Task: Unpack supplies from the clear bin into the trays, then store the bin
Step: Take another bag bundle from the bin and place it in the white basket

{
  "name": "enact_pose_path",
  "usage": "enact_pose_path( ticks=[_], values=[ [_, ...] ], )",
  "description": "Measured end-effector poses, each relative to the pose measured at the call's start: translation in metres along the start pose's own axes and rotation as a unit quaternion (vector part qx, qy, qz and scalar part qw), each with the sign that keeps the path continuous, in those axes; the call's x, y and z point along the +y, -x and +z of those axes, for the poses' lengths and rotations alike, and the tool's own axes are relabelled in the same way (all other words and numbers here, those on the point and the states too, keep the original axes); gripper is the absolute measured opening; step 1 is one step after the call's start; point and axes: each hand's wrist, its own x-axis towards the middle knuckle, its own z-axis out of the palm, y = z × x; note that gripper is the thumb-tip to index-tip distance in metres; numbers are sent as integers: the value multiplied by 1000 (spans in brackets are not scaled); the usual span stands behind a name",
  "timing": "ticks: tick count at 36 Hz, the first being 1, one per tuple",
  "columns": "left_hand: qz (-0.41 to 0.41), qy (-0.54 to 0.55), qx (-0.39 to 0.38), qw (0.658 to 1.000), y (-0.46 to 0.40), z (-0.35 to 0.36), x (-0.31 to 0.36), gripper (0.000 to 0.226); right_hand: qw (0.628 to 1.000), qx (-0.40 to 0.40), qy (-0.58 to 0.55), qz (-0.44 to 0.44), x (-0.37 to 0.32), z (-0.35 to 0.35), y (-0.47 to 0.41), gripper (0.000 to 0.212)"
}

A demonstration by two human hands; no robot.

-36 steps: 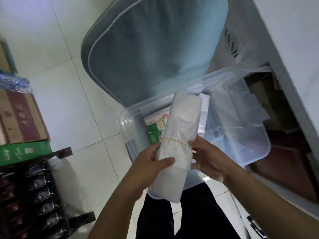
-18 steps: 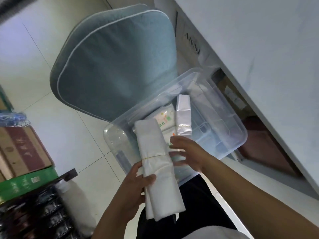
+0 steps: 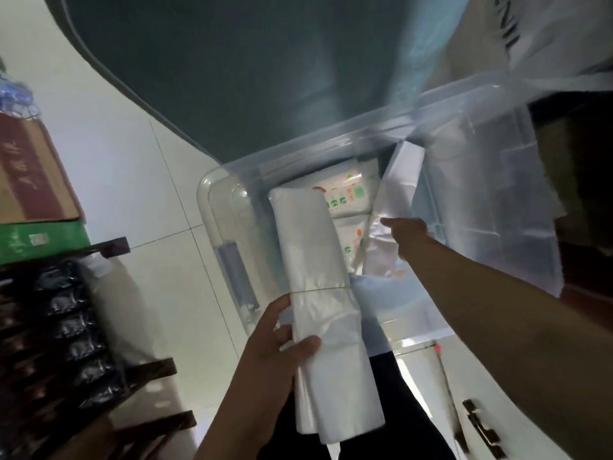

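Note:
The clear bin stands on the floor before me, open at the top. My left hand grips a white roll of plastic bags bound by a thin rubber band, held over the bin's near left corner. My right hand reaches inside the bin and its fingers touch a second, shinier white bundle of bags; the grip itself is hidden behind the hand. Printed white packets with green and orange marks lie on the bin's floor between the two bundles.
A grey-blue chair cushion fills the view behind the bin. Cardboard boxes and a dark wooden rack with black packets stand at the left. A white cabinet door with a handle is at lower right.
My right hand let go of the banded roll and reached forward into the bin to the second bundle. My left hand keeps the roll alone. The camera came closer to the bin.

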Motion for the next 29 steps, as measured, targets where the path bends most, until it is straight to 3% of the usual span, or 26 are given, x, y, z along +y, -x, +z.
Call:
enact_pose_path(
  ticks=[1, 2, 3, 4, 5, 6, 9, 12, 18, 29],
  values=[
    [2, 4, 2, 1000, -1, -1, -2, 52, 997, -2, 75, -19, 7, 1, -5, 76],
    [3, 9, 3, 1000, -1, -3, -4, 53, 967, -4, 243, -76, 8, 2, -14, 82],
    [2, 17, 4, 1000, -1, -5, -6, 54, 945, 3, 307, -115, 10, 3, -23, 83],
    [1, 28, 4, 1000, 0, -6, -7, 54, 964, 12, 245, -106, 14, 3, -33, 82],
    [0, 38, 3, 999, 0, -8, -8, 54, 995, 16, 89, -35, 14, 2, -37, 78],
    [-1, 47, 2, 999, 2, -10, -9, 54, 1000, -2, -23, 21, 8, 0, -39, 75],
    [0, 67, -4, 998, 6, -15, -9, 54, 993, -27, -87, 79, 3, -7, -21, 49],
    [12, 75, -16, 997, 11, -20, -5, 53, 989, -84, -90, 79, -1, -15, 0, 24],
    [60, 74, -20, 995, 34, -33, -5, 52, 980, -148, -116, 66, 4, -31, 42, 14],
    [125, 126, -65, 982, 105, -65, -15, 63, 958, -260, -117, -31, 77, -59, 218, 37]
  ],
)
